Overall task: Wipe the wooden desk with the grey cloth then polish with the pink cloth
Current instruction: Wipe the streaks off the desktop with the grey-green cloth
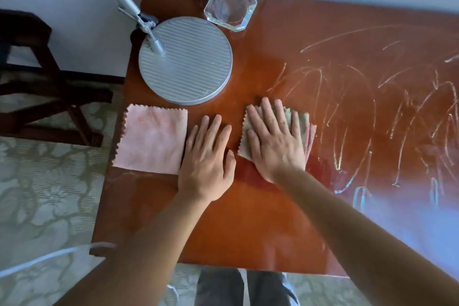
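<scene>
The glossy reddish-brown wooden desk point(248, 218) carries pale chalky scribbles point(372, 112) over its right half, some tinged blue and yellow near the front. A pale pink square cloth with zigzag-cut edges point(151, 139) lies on it, and a grey-beige folded cloth point(301, 119) shows a pink fringe at its right edge. The round silver lamp base point(186, 59) is ribbed with fine parallel lines, the octagonal glass dish point(231, 7) is clear, and the floor carpet point(49, 194) has a grey-green floral pattern.

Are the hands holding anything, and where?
Nothing is gripped. The right hand presses flat, fingers straight, on the middle of the grey cloth. The left hand rests flat on the wooden desk, beside the pink cloth.
</scene>
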Tool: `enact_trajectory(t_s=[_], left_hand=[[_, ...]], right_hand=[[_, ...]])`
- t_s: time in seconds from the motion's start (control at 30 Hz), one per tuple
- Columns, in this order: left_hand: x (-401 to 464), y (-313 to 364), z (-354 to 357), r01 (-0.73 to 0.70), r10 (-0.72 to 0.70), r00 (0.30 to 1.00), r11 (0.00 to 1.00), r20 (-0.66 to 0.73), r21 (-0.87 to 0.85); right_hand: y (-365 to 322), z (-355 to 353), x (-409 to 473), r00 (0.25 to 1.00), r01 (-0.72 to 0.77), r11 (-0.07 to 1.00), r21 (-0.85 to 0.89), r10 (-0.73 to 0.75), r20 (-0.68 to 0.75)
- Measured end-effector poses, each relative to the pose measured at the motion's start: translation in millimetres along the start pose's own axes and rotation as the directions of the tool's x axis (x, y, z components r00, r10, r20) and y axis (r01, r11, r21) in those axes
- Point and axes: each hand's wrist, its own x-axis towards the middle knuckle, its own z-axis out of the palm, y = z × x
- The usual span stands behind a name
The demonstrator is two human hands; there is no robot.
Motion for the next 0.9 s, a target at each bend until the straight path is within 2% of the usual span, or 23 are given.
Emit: enact_trajectory(t_s=[0.13,0.27,0.33,0.47,0.67,0.8,0.9], left_hand=[[1.0,-0.5,1.3,0.044,-0.044,0.999,0.999,-0.026,-0.014],[-1.0,-1.0,0.7,0.035,-0.035,0.999,0.999,-0.036,-0.007],[-0.9,-1.0,0.0,0.034,-0.034,0.999,0.999,-0.031,-0.009],[1.5,1.4,-1.9,0.034,-0.034,0.999,0.999,-0.030,0.002],[0.8,1.0,2.5,0.046,-0.045,0.998,0.999,-0.043,0.001],[2.8,3.5,-0.7,0.061,-0.062,0.998,0.996,0.017,0.062],[12.8,14.9,-3.7,0.127,-0.135,0.990,0.979,0.038,0.162]], right_hand=[[-3.3,-13.0,88.7,1.000,-0.027,0.999,-0.021,0.027,0.003],[-26.2,-1.1,37.8,0.987,0.162,0.986,-0.029,-0.162,0.009],[-29.1,3.1,5.9,0.976,0.212,0.977,-0.004,-0.211,0.053],[-12.4,-5.3,30.7,0.950,0.299,0.954,-0.020,-0.296,0.098],[6.2,-21.8,127.8,0.992,0.119,0.990,-0.071,-0.116,0.041],[-2.6,-10.9,60.7,0.987,0.160,0.987,0.005,-0.160,0.028],[1.7,-6.7,11.6,0.972,0.204,0.978,0.041,-0.207,0.107]])
